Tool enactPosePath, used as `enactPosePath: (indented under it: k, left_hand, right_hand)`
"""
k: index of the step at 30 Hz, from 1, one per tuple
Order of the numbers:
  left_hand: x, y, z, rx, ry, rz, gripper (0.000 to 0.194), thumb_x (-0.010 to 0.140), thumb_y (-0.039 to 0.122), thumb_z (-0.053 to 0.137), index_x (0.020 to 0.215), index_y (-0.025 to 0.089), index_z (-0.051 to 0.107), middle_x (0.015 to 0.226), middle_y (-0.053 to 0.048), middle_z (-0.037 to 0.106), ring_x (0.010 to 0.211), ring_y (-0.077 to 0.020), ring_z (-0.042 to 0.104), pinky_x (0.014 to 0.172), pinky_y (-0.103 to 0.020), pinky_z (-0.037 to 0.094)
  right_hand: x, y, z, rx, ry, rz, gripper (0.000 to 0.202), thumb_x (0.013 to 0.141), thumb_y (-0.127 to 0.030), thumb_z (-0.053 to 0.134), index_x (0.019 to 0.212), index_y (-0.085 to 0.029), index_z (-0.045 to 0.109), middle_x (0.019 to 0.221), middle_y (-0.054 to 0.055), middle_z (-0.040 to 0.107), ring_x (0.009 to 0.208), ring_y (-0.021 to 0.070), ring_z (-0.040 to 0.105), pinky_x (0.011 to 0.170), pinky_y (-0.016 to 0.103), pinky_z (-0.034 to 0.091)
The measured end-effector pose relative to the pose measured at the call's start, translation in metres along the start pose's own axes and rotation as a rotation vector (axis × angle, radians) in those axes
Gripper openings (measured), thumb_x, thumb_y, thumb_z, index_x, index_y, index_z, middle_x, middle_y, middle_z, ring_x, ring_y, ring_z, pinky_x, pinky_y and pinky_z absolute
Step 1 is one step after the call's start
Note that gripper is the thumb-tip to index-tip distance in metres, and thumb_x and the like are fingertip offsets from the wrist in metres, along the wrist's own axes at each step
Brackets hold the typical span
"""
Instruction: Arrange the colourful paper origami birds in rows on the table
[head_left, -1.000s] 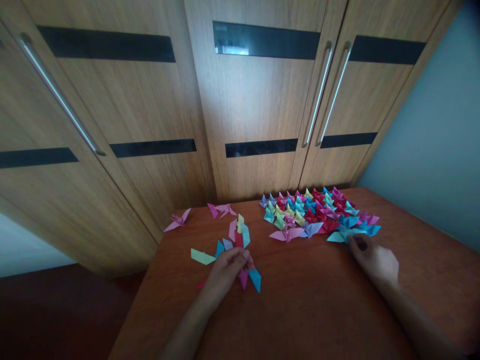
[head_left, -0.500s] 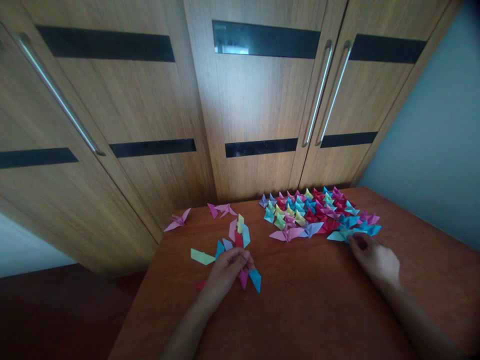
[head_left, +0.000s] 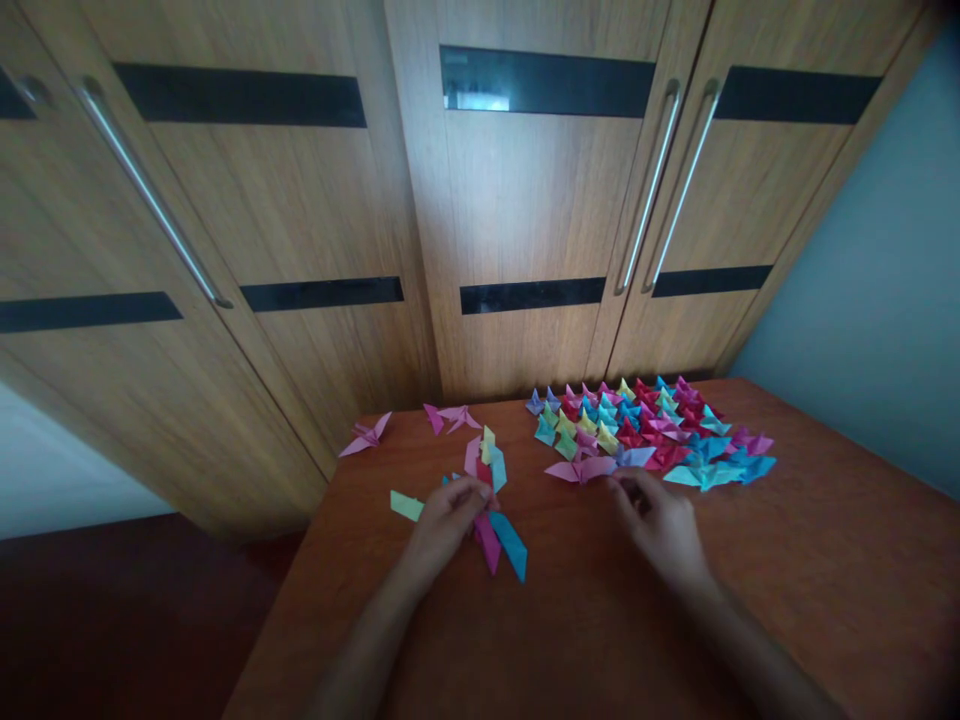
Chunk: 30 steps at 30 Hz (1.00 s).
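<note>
My left hand point(head_left: 454, 510) is closed over a loose cluster of flat-folded paper cranes, its thumb and fingertips pinched together; what lies between them is hidden. A blue folded piece point(head_left: 511, 548) and a magenta one point(head_left: 487, 545) stick out below the fingers. Beyond them lie a red piece point(head_left: 484, 473) and a light-blue piece point(head_left: 498, 470), and a pale green piece point(head_left: 406, 505) is left of the hand. My right hand point(head_left: 660, 520), fingers curled and with no paper showing in them, hovers just in front of a lavender crane point(head_left: 634, 457) and a pink crane point(head_left: 579, 469).
Many opened paper cranes point(head_left: 667, 428) stand in close rows at the table's back right, a light-turquoise one point(head_left: 703, 475) in front. Pink cranes point(head_left: 367, 436) lie at the back left. A wooden wardrobe point(head_left: 525, 210) rises behind the table point(head_left: 570, 610).
My right hand has left the light-turquoise crane and moved left to the lavender and pink ones. My left hand stays at the loose cluster. The view has shifted slightly.
</note>
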<state>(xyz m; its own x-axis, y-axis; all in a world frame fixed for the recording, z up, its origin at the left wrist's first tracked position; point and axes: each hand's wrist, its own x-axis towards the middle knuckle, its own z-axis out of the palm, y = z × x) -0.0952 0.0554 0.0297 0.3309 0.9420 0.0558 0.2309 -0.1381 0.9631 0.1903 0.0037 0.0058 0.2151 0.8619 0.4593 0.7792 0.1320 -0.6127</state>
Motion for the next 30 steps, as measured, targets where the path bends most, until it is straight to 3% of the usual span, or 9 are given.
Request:
enactPosePath:
  k: [3,5,10,15,20,25,30]
  left_hand:
    - [0.02,-0.01,-0.026,0.355,0.18,0.1,0.025,0.085,0.038,0.05,0.084,0.02,0.066,0.086,-0.004,0.069,0.079,-0.0191,0.062,0.07,-0.026,0.044]
    - [0.035,-0.015,-0.043,0.555,0.278,0.093,0.022,0.085,0.033,0.05,0.092,0.02,0.065,0.095,-0.005,0.069,0.088,-0.0207,0.063,0.077,-0.028,0.044]
    - [0.074,-0.021,-0.063,0.749,0.344,0.022,0.024,0.084,0.028,0.052,0.104,0.017,0.061,0.106,-0.011,0.066,0.097,-0.0246,0.06,0.083,-0.032,0.042]
    - [0.107,-0.02,-0.055,0.907,0.359,-0.083,0.03,0.086,0.036,0.05,0.106,0.017,0.061,0.113,-0.012,0.062,0.102,-0.0249,0.058,0.084,-0.032,0.043]
    - [0.125,-0.019,-0.042,1.01,0.335,-0.165,0.033,0.089,0.041,0.045,0.103,0.018,0.064,0.11,-0.013,0.063,0.099,-0.0269,0.061,0.079,-0.033,0.046]
    - [0.125,-0.019,-0.036,1.058,0.328,-0.197,0.032,0.091,0.036,0.041,0.106,0.022,0.065,0.104,-0.013,0.067,0.097,-0.0292,0.063,0.078,-0.037,0.046]
    - [0.106,-0.017,-0.032,1.079,0.3,-0.173,0.031,0.09,0.036,0.043,0.101,0.022,0.068,0.101,-0.013,0.069,0.094,-0.0285,0.064,0.075,-0.034,0.045]
  right_hand:
    - [-0.002,-0.034,0.034,0.07,-0.181,-0.092,0.021,0.088,-0.035,0.046,0.087,-0.022,0.061,0.074,0.002,0.065,0.064,0.0157,0.059,0.061,0.025,0.042]
    - [-0.003,-0.047,0.053,0.117,-0.264,-0.121,0.017,0.086,-0.03,0.047,0.082,-0.022,0.061,0.072,0.001,0.064,0.065,0.0151,0.059,0.061,0.025,0.04]
    - [-0.005,-0.05,0.078,0.264,-0.316,-0.108,0.017,0.082,-0.025,0.049,0.073,-0.02,0.062,0.059,-0.002,0.056,0.054,0.012,0.051,0.052,0.022,0.035]
    - [-0.005,-0.044,0.082,0.336,-0.344,-0.036,0.015,0.08,-0.023,0.049,0.073,-0.018,0.062,0.057,-0.003,0.053,0.052,0.0105,0.048,0.05,0.021,0.032]
    - [-0.005,-0.046,0.08,0.358,-0.375,-0.043,0.014,0.079,-0.021,0.049,0.072,-0.018,0.062,0.056,-0.004,0.051,0.052,0.0097,0.045,0.05,0.02,0.031]
    - [-0.005,-0.046,0.078,0.424,-0.369,-0.004,0.014,0.079,-0.022,0.05,0.072,-0.018,0.061,0.058,-0.003,0.051,0.053,0.0098,0.045,0.05,0.02,0.032]
    - [-0.005,-0.045,0.08,0.428,-0.363,-0.012,0.011,0.078,-0.02,0.051,0.071,-0.018,0.06,0.057,-0.004,0.049,0.052,0.0094,0.044,0.05,0.02,0.031]
